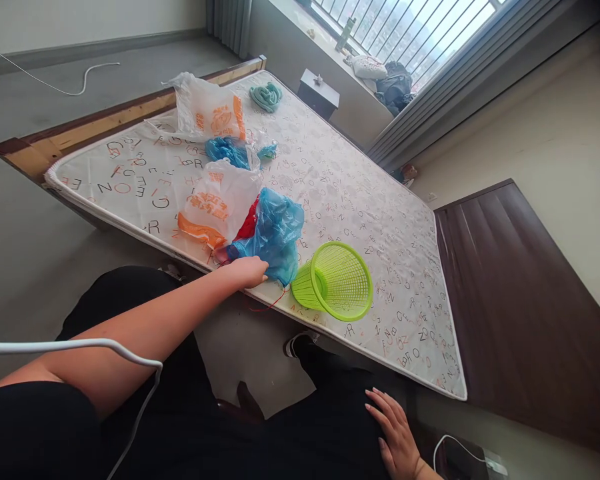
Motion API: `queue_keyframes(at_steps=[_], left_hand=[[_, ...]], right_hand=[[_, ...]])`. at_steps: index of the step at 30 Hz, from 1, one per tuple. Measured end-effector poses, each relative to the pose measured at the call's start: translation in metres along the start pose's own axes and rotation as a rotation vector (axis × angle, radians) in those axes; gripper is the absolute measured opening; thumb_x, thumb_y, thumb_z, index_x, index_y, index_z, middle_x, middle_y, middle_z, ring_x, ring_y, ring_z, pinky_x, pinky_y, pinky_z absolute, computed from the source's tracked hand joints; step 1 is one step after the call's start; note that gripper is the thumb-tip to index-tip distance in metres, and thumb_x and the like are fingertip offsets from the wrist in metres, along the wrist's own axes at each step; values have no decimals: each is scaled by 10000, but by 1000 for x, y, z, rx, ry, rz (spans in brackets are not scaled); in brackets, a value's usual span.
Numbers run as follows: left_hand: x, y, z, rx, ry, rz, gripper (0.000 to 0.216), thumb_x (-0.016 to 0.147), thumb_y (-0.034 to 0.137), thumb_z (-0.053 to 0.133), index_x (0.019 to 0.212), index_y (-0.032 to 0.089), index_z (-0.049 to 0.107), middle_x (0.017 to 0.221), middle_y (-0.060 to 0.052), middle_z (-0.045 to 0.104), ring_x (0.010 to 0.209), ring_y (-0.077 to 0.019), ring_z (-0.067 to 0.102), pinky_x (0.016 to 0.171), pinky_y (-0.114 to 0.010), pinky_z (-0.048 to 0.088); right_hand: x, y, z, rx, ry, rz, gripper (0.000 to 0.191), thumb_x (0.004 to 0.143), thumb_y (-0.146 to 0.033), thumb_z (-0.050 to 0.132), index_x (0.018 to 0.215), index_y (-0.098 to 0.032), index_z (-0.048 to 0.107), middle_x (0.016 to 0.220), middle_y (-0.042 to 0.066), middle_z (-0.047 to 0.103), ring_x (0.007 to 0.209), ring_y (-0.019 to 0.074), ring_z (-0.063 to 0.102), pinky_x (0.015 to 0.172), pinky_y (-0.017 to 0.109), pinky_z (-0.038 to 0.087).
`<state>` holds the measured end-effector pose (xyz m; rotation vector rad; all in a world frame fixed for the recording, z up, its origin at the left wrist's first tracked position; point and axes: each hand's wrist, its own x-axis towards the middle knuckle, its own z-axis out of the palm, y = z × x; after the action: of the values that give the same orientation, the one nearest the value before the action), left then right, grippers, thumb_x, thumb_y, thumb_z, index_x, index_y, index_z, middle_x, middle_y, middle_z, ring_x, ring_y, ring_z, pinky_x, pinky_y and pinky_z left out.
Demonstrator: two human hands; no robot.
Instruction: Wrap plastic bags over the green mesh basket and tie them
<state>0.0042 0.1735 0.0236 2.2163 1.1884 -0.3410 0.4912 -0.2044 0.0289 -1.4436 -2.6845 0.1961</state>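
Observation:
My left hand [251, 271] is stretched out to the mattress edge, fingers curled on the lower part of a crumpled blue plastic bag [279, 227]. Something red [249, 221] shows beside that bag, and a thin red string hangs over the mattress edge below it. A white plastic bag with orange print [215, 200] lies just behind my hand. To the right of the blue bag, a lime-green mesh basket [307, 287] lies tipped, its round mouth facing me and to the right. My right hand [396, 430] rests on my dark trousers with its fingers apart, holding nothing.
On the lettered mattress [340, 200] lie another white bag [205, 110], a second blue bag [226, 152] and a coiled teal cloth [266, 97]. A dark headboard [525, 300] stands right. A white cable [70, 345] crosses before my left arm.

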Motion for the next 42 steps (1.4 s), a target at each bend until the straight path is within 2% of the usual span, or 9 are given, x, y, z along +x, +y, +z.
queue_keyframes(at_steps=[6,11,20,23,27,29,32,36,42], left_hand=[[-3,-10,-12,-58,474,-23,379,1030,331,435,1312,187,643,1263,-141,635,1163,-268,644,1004,-348,485],[-1,-17,-6,-69,328,-212,450,994,377,509,1384,182,619,1393,-193,548,1215,-316,618,1032,-395,470],[14,-18,-3,-62,128,-205,358,912,268,593,1230,189,738,1235,-182,694,1159,-348,635,969,-436,513],[13,-12,-9,-67,344,-179,307,925,228,549,1143,200,764,1268,-149,685,1242,-340,570,1045,-463,467],[5,-2,-13,-126,749,-140,422,955,226,515,1350,218,664,1537,-122,484,1453,-351,352,1194,-507,312],[2,-1,-12,-150,799,-82,453,959,236,529,1402,253,625,1585,-98,425,1488,-344,299,1238,-509,229],[4,-7,-1,-71,545,-38,374,902,265,638,1272,258,696,1467,-123,546,1404,-349,419,1225,-555,198],[12,-23,13,55,95,-233,444,750,272,785,1183,187,733,1306,-210,656,1287,-415,533,1142,-645,247],[20,-26,2,72,185,-242,265,904,251,573,1059,164,770,1135,-201,748,1148,-363,654,1063,-525,351]], right_hand=[[-6,0,3,-4,7,14,551,936,-359,412,1455,-223,538,1538,102,510,1400,345,497,1081,541,452],[-7,-1,3,2,16,23,554,939,-375,411,1460,-235,536,1537,98,514,1393,347,506,1072,541,462],[18,-1,-3,18,24,-26,555,937,-365,408,1459,-218,526,1550,111,496,1408,344,494,1106,553,431],[26,0,-5,20,18,-40,566,933,-363,412,1473,-226,513,1544,109,503,1407,343,499,1104,557,435],[28,0,-5,20,20,-40,562,938,-362,404,1470,-222,516,1543,109,504,1415,340,492,1113,561,431],[27,0,-5,21,18,-41,562,935,-357,405,1467,-217,519,1541,110,506,1419,337,486,1119,558,424],[27,0,-4,23,19,-44,561,925,-339,413,1461,-213,523,1541,109,505,1423,332,482,1124,549,418],[30,0,-5,27,20,-48,562,921,-325,414,1457,-198,522,1548,116,493,1435,334,465,1128,554,406],[30,-2,-6,36,14,-45,572,918,-323,408,1468,-203,509,1563,112,475,1452,334,441,1124,561,406]])
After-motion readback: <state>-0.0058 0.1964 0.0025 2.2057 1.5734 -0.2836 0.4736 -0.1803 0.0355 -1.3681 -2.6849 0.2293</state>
